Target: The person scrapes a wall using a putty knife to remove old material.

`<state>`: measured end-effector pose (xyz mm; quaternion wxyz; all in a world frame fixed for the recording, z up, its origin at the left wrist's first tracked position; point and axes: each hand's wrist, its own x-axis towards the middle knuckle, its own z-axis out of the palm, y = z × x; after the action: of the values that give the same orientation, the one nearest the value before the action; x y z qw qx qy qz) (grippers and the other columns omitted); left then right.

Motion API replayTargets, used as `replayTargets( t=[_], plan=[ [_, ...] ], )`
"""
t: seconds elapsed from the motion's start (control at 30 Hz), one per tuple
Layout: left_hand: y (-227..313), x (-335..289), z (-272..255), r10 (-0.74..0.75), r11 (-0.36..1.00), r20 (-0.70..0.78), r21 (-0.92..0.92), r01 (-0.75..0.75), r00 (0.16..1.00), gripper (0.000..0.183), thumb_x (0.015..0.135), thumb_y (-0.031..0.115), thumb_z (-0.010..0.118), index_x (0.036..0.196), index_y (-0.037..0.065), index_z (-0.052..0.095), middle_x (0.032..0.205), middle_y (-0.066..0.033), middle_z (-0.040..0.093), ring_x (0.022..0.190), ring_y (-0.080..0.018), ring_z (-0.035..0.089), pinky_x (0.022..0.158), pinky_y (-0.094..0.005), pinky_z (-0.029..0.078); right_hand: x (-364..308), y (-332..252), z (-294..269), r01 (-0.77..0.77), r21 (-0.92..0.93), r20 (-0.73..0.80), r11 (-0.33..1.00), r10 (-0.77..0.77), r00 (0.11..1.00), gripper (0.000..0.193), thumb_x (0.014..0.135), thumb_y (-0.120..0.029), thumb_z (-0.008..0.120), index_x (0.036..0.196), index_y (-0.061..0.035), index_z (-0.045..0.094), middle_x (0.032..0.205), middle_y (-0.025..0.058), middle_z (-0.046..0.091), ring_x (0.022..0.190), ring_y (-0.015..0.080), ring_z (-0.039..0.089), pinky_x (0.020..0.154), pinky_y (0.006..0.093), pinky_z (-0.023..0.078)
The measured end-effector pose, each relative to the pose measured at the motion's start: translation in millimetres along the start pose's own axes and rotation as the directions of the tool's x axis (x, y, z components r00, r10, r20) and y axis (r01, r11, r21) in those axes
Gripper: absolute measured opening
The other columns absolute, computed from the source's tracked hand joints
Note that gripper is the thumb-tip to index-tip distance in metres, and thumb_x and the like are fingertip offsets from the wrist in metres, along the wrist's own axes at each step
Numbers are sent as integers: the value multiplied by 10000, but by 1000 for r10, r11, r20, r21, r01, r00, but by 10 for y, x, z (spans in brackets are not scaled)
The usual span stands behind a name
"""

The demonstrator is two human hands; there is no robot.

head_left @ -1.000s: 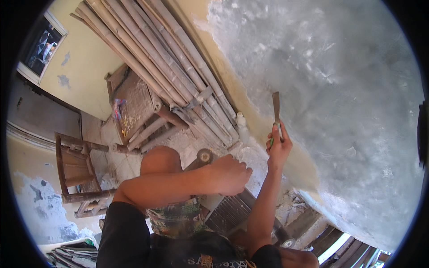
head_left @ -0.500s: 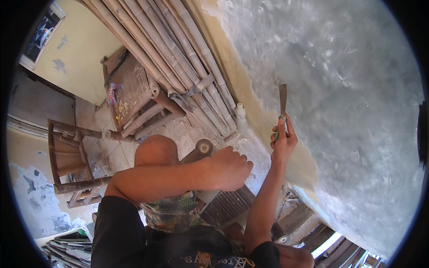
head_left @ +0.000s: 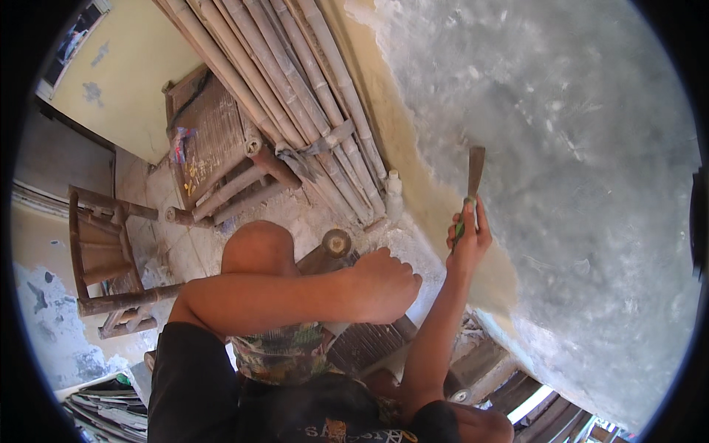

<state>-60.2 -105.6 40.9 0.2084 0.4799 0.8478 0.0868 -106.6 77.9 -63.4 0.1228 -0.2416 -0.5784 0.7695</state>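
My right hand [head_left: 474, 245] grips the green handle of a scraper [head_left: 476, 171], its flat metal blade pointing up along the grey, partly stripped wall [head_left: 583, 170]. The blade lies over the wall near the edge of the yellowish paint; whether it touches, I cannot tell. My left arm is bent across my body. My left hand [head_left: 384, 286] is closed in a fist in front of me, left of the right wrist, with the back of the hand showing. Its inner side is hidden, so anything inside it does not show.
Long bamboo poles [head_left: 295, 81], tied with a grey strip, lean by the wall. A bamboo bench [head_left: 210, 155] stands beside them, and a bamboo chair [head_left: 111, 251] at the left. A short white pipe [head_left: 394, 193] rises at the wall's foot. Slatted bamboo [head_left: 373, 343] lies beneath my left arm.
The scraper's blade has turned, showing a broader face, and its tip has moved slightly right and down. My left fist has shifted slightly right and down and stays closed.
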Motion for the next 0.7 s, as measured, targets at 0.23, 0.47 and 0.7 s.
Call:
replayTargets(
  t=[0.23, 0.47, 0.7],
  plan=[
    [-4, -83, 18, 9, 999, 8, -44, -8, 1000, 267, 807, 231, 598, 932, -4, 606, 789, -140, 650, 713, -279, 657, 672, -399, 495, -154, -11, -114, -17, 7, -6, 1000, 17, 1000, 462, 922, -225, 614, 1331, -44, 501, 705, 31, 562, 456, 67, 470, 349, 200, 288],
    [109, -108, -156, 53, 997, 5, -62, -53, 999, 288, 804, 241, 606, 956, -3, 599, 839, -134, 649, 795, -265, 651, 718, -398, 483, -95, -93, -114, 33, -106, 28, 994, -30, 999, 490, 918, -263, 623, 1332, -34, 495, 704, 31, 561, 442, 69, 465, 342, 207, 285],
    [160, -198, -222, 105, 990, -42, -87, -108, 994, 221, 820, 186, 562, 936, 2, 600, 826, -117, 640, 796, -258, 640, 723, -384, 472, 61, -101, 59, -8, -237, 44, 972, 19, 999, 483, 912, -288, 631, 1325, -64, 519, 692, 19, 551, 432, 62, 440, 341, 213, 263]
  ],
)
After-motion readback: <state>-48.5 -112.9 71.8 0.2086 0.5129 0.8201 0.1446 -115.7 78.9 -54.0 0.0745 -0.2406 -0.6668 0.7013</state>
